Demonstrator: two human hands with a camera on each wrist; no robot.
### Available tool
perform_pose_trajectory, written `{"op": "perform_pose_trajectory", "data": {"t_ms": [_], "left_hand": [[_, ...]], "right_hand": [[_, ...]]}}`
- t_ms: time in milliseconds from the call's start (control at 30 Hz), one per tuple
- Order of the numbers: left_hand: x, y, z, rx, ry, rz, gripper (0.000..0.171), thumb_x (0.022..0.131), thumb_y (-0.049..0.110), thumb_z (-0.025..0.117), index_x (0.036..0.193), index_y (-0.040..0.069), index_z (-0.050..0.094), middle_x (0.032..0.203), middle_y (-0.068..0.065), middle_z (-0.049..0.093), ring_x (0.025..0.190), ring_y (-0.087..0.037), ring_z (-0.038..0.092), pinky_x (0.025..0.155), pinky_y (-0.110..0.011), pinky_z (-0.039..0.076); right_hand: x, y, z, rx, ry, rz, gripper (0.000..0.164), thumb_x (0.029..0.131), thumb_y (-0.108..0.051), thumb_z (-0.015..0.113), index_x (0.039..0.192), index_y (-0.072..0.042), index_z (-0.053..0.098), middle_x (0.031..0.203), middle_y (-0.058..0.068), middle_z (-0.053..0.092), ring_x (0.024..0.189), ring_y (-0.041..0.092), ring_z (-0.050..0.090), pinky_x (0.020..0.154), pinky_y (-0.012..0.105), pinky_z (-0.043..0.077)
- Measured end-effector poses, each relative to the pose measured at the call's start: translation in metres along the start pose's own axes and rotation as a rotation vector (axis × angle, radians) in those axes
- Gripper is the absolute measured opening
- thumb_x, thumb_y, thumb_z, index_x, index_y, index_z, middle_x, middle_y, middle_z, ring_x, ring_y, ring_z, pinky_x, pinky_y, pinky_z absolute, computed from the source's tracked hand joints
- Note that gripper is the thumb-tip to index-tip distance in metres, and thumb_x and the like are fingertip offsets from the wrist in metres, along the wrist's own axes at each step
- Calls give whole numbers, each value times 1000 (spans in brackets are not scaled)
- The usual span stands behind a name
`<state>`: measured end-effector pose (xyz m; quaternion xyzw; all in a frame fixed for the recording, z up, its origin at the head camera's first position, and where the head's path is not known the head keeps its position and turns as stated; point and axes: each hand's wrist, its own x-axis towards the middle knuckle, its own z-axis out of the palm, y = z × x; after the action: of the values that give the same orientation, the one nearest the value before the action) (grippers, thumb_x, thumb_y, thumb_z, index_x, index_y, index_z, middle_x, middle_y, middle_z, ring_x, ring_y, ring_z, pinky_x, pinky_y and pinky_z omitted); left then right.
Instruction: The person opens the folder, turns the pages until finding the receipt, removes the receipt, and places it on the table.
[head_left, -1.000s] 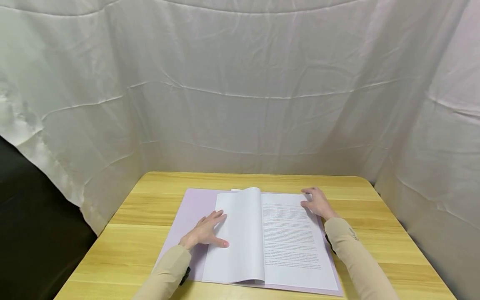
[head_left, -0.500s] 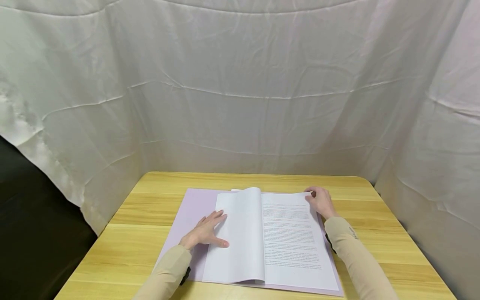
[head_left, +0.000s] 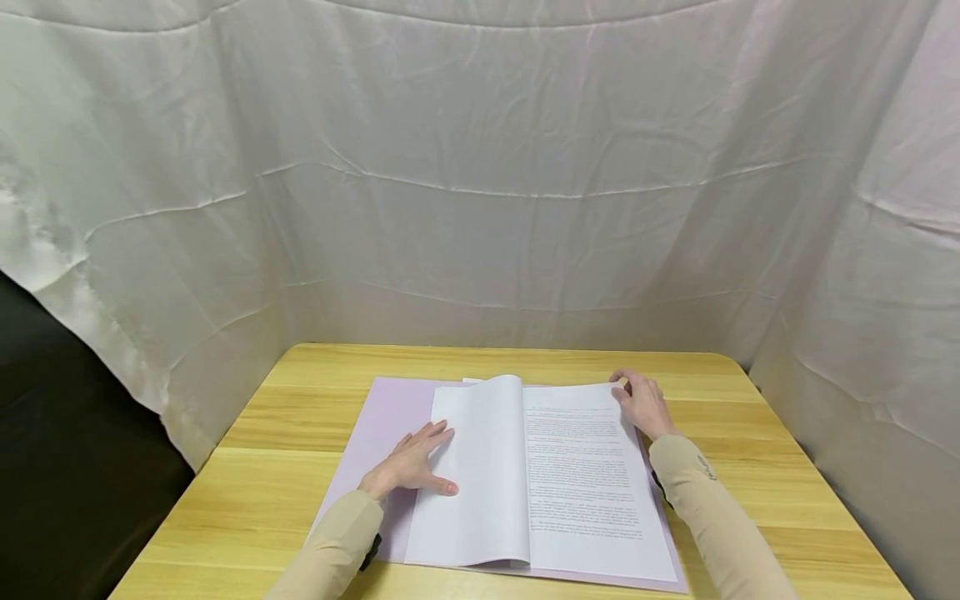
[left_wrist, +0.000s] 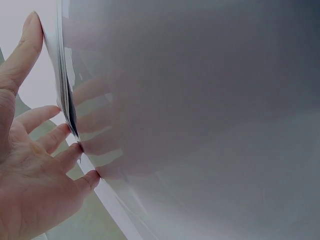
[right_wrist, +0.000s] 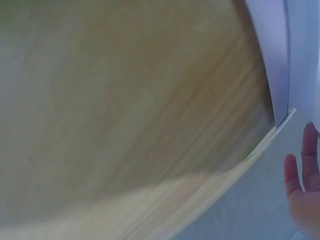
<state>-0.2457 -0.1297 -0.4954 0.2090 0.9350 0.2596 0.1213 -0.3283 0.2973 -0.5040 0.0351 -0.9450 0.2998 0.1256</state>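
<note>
A stack of white sheets lies open like a booklet on a lavender folder (head_left: 393,404). Its left side, a blank turned-over page (head_left: 476,475), curls up along the middle fold; to the right is a printed page (head_left: 577,475). My left hand (head_left: 410,463) rests on the blank side with fingers spread. In the left wrist view the fingertips of that left hand (left_wrist: 42,170) are at the edges of the sheets. At the far right corner, my right hand (head_left: 643,406) pinches the printed page, whose top edge rises slightly there. Two fingers (right_wrist: 310,155) of it show in the right wrist view.
The folder lies on a wooden table (head_left: 255,425), close to the near edge. Pale fabric curtains (head_left: 480,250) hang behind the table and at both sides. A black area (head_left: 67,450) shows beyond the left curtain.
My right hand has gone from spread fingers beside the far right corner to pinching the printed page there, its corner now slightly raised. The left hand has stayed in place.
</note>
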Motion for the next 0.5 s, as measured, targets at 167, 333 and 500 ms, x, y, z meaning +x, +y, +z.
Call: {"op": "perform_pose_trajectory", "data": {"t_ms": [167, 333, 500], "left_hand": [[0, -1, 1, 1, 0, -1, 100, 73, 37, 89, 151, -2, 40, 164, -22, 29, 153, -45, 23, 124, -67, 15], [0, 0, 1, 1, -2, -3, 100, 73, 37, 89, 151, -3, 40, 164, -23, 29, 153, -45, 23, 124, -67, 15], [0, 0, 1, 4, -6, -7, 100, 74, 37, 89, 151, -2, 40, 164, -22, 29, 153, -44, 23, 124, -67, 15]], "right_hand": [[0, 1, 2, -8, 30, 5, 10, 100, -11, 54, 106, -6, 60, 84, 15, 62, 73, 27, 54, 64, 30, 37], [0, 1, 3, 7, 57, 16, 10, 98, -12, 58, 101, -3, 62, 95, 20, 68, 85, 34, 61, 74, 40, 46], [-2, -2, 2, 20, 35, 50, 16, 97, -16, 63, 97, 0, 65, 110, 26, 66, 106, 42, 58, 90, 54, 46]]}}
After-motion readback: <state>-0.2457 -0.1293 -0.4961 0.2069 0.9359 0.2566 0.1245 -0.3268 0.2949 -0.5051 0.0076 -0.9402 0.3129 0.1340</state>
